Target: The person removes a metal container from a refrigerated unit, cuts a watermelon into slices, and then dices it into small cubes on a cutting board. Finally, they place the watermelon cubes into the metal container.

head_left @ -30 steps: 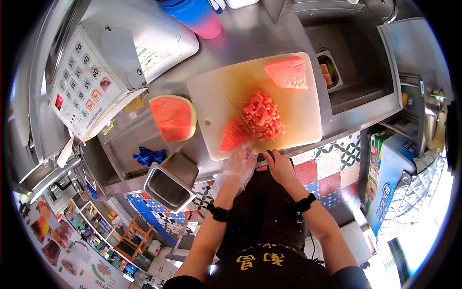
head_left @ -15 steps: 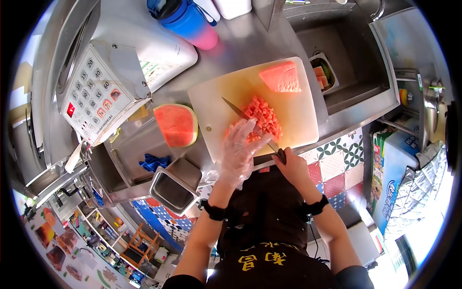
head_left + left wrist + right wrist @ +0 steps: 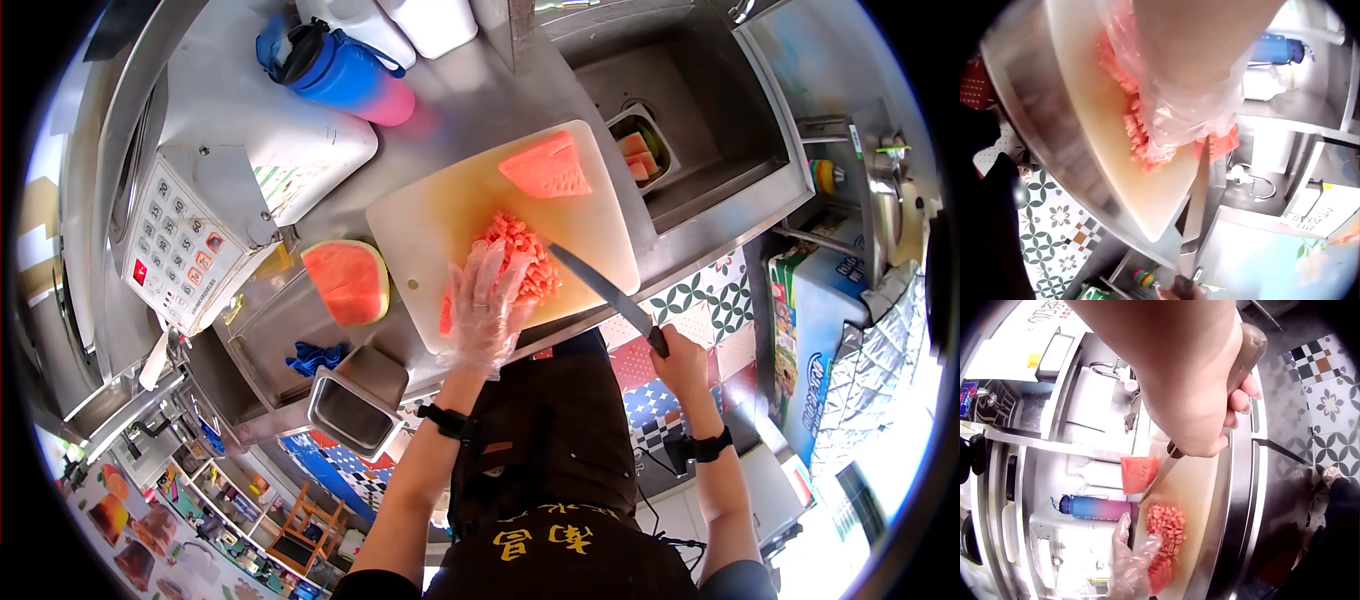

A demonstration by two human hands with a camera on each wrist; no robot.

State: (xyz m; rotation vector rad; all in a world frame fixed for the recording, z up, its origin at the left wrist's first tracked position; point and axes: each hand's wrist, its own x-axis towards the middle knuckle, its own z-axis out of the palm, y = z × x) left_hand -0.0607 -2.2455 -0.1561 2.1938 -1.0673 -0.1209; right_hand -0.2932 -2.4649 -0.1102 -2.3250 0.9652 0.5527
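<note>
My left hand (image 3: 485, 308), in a clear plastic glove, lies with extended fingers over the watermelon on the white cutting board (image 3: 604, 230). Diced watermelon (image 3: 1166, 526) is heaped beside and partly under those fingers; a sliced part is mostly hidden by the palm. With curled fingers my right hand (image 3: 684, 362) grips a knife (image 3: 608, 290) by its dark handle, off the board's near right side, the blade pointing back toward the dice. A larger watermelon chunk (image 3: 548, 166) sits at the board's far edge. Left of the board is a rind-on watermelon piece (image 3: 348, 282).
A metal container (image 3: 356, 405) stands at the counter's near edge by a blue cloth (image 3: 314, 358). At the back is a blue-pink bottle (image 3: 345, 82). The sink (image 3: 690, 110) on the right holds a small tub of rind pieces. A button panel (image 3: 185, 240) stands left.
The knife has come away from the watermelon, moving right with my right hand. My left hand has gone from the board's near edge onto the pieces, fingers spread forward.
</note>
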